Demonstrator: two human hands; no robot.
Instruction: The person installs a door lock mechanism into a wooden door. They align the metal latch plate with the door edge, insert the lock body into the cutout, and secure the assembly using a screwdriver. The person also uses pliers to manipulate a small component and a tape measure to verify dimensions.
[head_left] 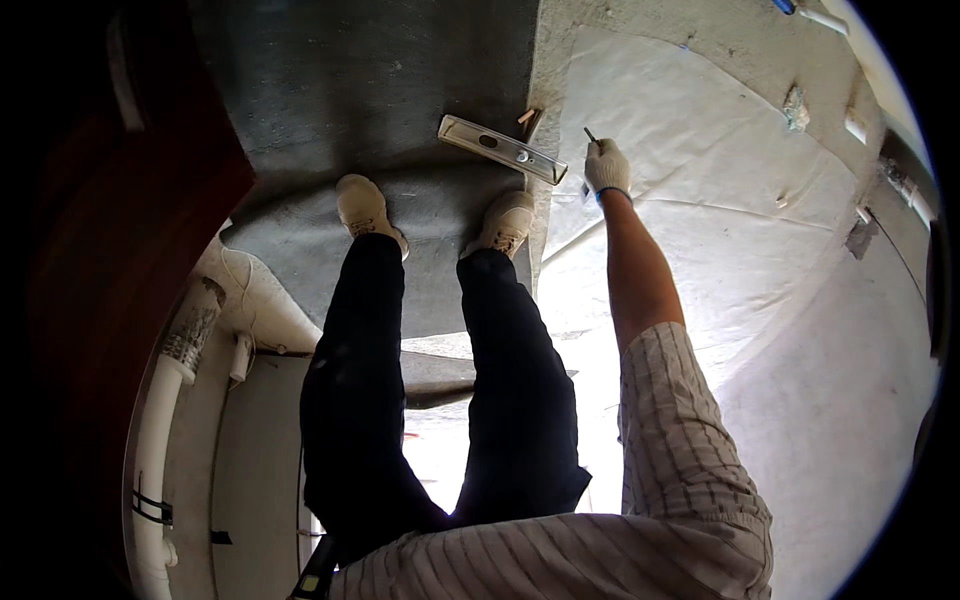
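My right hand point(608, 168), in a whitish knit glove with a blue cuff edge, is held out at the upper middle of the head view. Its fingers are closed on a thin dark stick point(590, 134), whose tip pokes out beyond them; its exact kind is too small to tell. Left of that hand, a long silvery metal bar point(470, 135) rests at a slant across the edge of a dark sheet. An oval dark opening and a small round pale part show along its length, like a spirit level. My left hand is out of sight.
My two tan shoes point(362, 205) are planted on the dark grey sheet point(380, 80). A pale wrinkled sheet point(700, 150) covers the floor to the right. At the left stand a dark red panel point(130, 260) and a white pipe point(155, 430). Small debris point(796, 108) lies at the upper right.
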